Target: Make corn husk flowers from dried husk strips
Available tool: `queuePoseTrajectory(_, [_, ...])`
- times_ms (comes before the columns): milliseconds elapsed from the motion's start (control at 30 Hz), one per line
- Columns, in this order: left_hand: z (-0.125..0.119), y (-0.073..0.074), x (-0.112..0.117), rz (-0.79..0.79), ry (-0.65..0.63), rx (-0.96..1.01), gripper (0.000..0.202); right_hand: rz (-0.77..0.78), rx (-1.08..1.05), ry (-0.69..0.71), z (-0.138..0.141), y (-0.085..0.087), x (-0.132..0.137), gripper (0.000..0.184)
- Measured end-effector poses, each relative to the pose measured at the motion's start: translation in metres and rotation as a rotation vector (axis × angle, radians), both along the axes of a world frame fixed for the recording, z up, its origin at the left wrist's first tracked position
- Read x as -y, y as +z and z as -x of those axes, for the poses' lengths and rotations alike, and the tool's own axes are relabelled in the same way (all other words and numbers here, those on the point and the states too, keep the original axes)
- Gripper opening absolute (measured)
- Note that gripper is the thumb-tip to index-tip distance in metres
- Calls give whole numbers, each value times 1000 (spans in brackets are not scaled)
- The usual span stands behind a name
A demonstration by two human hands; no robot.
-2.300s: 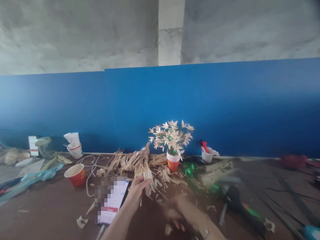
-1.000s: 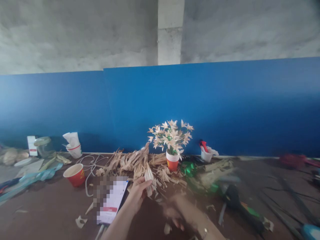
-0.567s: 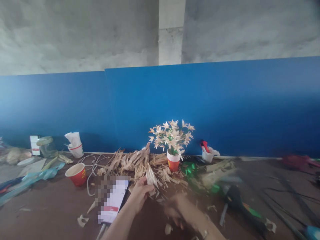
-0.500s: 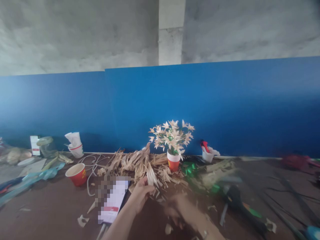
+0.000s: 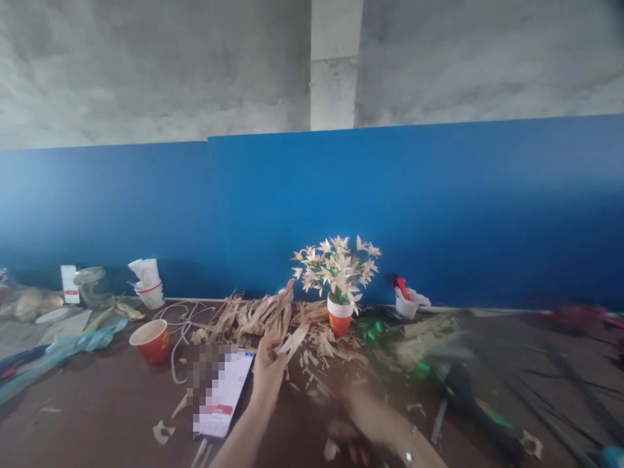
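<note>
One red paper cup (image 5: 151, 351) stands left of a phone (image 5: 230, 390); beside it, I see on my feed the left hand (image 5: 268, 364), angled forward, pinching one pale husk strip (image 5: 294, 342) left of one flower pot (image 5: 340, 323). Brown tabletop (image 5: 302, 422) separates both hands, reaching back toward a blue partition (image 5: 390, 201). The right hand (image 5: 363, 413) is low, blurred; I cannot tell its grip.

Craft workshop: at the far side, bare concrete (image 5: 146, 71) above a blue partition (image 5: 273, 195); before me, a counter (image 5: 107, 409) strewn with dried leaf strips (image 5: 266, 317).

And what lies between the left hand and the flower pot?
The head view shows the pale strip held by the left hand, then loose pale scraps.
</note>
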State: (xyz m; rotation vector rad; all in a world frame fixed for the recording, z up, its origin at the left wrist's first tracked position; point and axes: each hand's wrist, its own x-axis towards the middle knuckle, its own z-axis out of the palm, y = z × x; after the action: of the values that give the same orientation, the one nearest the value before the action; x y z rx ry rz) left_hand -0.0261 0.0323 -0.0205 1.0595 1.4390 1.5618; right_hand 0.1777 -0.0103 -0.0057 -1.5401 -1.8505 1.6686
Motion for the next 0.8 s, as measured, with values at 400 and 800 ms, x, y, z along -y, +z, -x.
queuePoseTrajectory(400, [-3,25,17,-36,33,-891,58,16,-80,-31,-1,-19,-4,15])
queuePoseTrajectory(800, [2,10,-4,-91,-93,-761,50,-80,-3,-67,2,-13,-2,17])
